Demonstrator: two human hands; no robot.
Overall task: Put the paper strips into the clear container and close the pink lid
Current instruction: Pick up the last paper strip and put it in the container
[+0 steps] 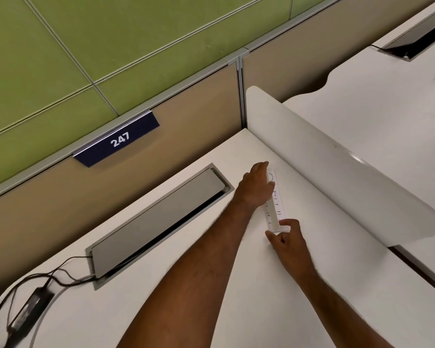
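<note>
1. Paper strips [274,200], printed with dark marks, lie in a narrow stack on the white desk [186,285], just beside the curved white divider [337,167].

2. The left hand [255,187] reaches to the far end of the stack, fingers curled down over its upper edge; whether they grip or merely press cannot be told.

3. The right hand [288,237] meets the near end, thumb and forefinger closing in a pinch on the bottom edge, the other fingers loosely curled.

4. Neither the clear container nor the pink lid appears anywhere in view, so the strips look not yet gathered and the task seems at an early stage.

5. Further out, a grey cable hatch [158,222] is set into the desk, with black cables [60,272] and a power adapter [27,312] at the left edge; a sign reading 247 [117,140] hangs on the tan partition.

6. The risk: thin, loose sheets may fan apart or slip if lifted from one end only, and a strip could slide under the divider or towards the open hatch slot.
</note>
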